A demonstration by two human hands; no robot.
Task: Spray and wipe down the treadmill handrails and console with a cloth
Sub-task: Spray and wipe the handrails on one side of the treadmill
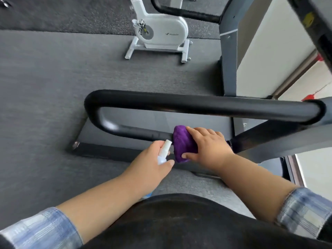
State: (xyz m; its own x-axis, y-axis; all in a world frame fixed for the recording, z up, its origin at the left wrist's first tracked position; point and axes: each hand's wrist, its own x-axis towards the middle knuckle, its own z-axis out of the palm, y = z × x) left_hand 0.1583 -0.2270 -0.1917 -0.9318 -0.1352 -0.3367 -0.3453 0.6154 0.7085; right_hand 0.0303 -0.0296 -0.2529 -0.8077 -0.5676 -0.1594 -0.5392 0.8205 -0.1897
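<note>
Right hand (pixel 210 148) grips cloth (pixel 181 141) (purple).

You have one view only, from a wide-angle camera on the person's head, facing forward and steeply down. It sits close over both forearms, with the left hand (pixel 152 159) and right hand (pixel 210 148) near mid-frame at the black handrail (pixel 197 105). Farther off, at the top edge, it reaches a white exercise bike (pixel 161 31) on the grey floor (pixel 45 87). The upper right corner seems blurred.
</note>
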